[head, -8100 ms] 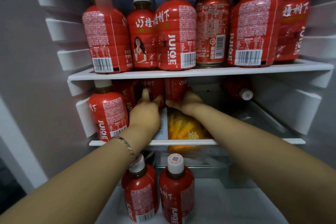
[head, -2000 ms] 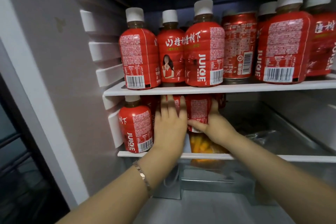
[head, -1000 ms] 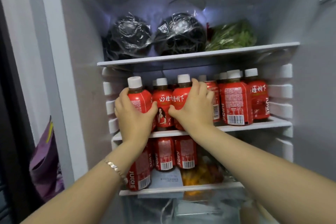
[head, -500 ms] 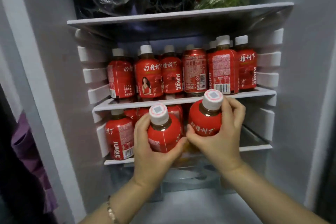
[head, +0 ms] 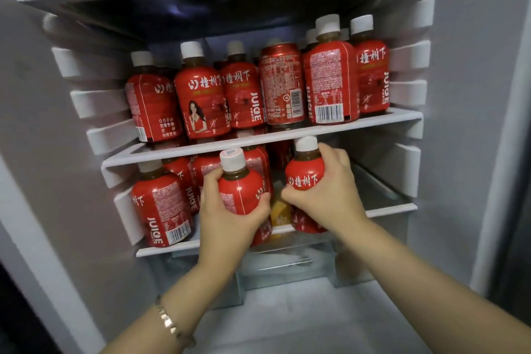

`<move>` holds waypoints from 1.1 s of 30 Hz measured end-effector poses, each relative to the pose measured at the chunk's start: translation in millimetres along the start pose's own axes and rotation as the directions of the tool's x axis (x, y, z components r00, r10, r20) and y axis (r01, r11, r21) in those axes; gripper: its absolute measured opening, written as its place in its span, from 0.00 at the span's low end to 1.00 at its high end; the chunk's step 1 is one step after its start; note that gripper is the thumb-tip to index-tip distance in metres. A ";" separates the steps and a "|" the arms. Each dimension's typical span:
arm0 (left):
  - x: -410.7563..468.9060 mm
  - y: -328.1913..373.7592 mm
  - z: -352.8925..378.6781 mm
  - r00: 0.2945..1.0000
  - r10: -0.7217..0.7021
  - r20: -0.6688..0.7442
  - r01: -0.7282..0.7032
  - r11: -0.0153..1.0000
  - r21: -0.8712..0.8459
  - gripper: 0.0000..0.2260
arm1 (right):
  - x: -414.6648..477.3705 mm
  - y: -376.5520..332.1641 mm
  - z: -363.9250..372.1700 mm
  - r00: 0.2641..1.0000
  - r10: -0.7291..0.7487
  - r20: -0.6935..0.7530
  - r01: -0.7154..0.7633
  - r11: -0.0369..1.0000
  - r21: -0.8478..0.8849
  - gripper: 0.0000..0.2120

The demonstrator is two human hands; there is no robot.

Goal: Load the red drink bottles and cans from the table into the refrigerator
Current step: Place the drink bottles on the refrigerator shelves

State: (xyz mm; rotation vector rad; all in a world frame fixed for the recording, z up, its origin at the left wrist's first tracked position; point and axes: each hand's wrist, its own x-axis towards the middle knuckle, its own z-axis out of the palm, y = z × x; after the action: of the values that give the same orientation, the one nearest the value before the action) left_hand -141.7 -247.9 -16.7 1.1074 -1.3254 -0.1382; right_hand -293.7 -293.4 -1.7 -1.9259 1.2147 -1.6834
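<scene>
Refrigerator (head: 459, 123) interior, shelves crowded with red drinks. Left hand (head: 227, 221) wraps its fingers round the left bottle (head: 240, 190). Right hand (head: 333, 195) grasps the right bottle (head: 304, 172). Both are upright at the lower shelf (head: 388, 208) opening. Risk: caps striking the upper shelf (head: 258, 139) edge, or nudged neighbours toppling.

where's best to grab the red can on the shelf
By its top rim, from the front and above: the red can stands upright, shorter than the bottles crowding both its sides, so only top and front are free.
</scene>
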 end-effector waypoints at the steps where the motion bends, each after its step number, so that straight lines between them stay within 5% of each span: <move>1: 3.0 0.8 -0.9 1.000 -0.015 0.006 0.015 1.000 -0.002 0.27 | 2.3 -1.2 1.3 1.000 0.004 0.001 -0.004 1.000 -0.008 0.32; 6: 7.3 2.2 0.9 0.998 -0.054 0.025 0.054 0.999 0.005 0.28 | 5.2 6.8 9.9 0.999 0.044 -0.025 -0.046 0.996 -0.073 0.32; 10: 5.2 4.2 -1.5 0.996 -0.072 0.046 0.072 0.997 0.007 0.26 | 27.8 15.8 20.6 0.996 0.072 -0.048 -0.086 0.852 -0.516 0.37; 13: 5.1 4.8 -1.9 0.994 -0.095 0.055 0.094 0.996 0.009 0.26 | 49.0 22.8 29.3 0.980 0.191 0.057 -0.132 0.834 -0.535 0.39; 18: 5.1 4.1 -0.6 0.994 -0.103 0.044 0.103 0.995 0.010 0.28 | 48.1 39.8 50.0 0.922 0.345 0.174 -0.281 0.909 -0.309 0.18; 21: 6.6 5.5 1.4 0.993 -0.107 0.048 0.107 0.994 0.004 0.27 | 40.7 36.7 45.8 0.944 0.300 0.140 -0.276 0.947 -0.164 0.08; 23: 6.6 4.2 3.0 0.992 -0.112 0.052 0.112 0.994 0.011 0.28 | 33.4 26.3 36.0 0.973 0.214 0.089 -0.223 0.969 0.102 0.08; 26: 5.7 4.6 8.7 0.978 -0.135 0.157 0.128 0.990 0.055 0.33 | 13.5 6.3 24.8 0.970 0.134 0.204 -0.227 0.803 0.552 0.05; 29: 5.7 9.3 20.4 0.899 -0.144 0.414 0.152 0.988 0.014 0.40 | -1.7 -2.1 27.2 0.940 0.054 0.336 -0.225 0.838 0.498 0.25; 31: 10.3 11.9 21.2 0.834 -0.141 0.533 0.140 0.989 0.043 0.38 | -1.6 -3.9 21.8 0.967 0.100 0.234 -0.186 0.905 0.383 0.30; 33: 19.1 10.5 15.7 0.848 -0.079 0.524 -0.049 0.973 0.226 0.32 | 3.6 1.3 13.7 0.985 0.125 0.123 -0.157 0.939 0.305 0.28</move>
State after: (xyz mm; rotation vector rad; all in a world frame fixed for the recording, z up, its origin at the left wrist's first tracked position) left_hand -153.6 -263.6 1.5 1.3344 -1.8664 -0.3278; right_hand -281.8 -300.8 -3.9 -1.6697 0.9552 -1.5739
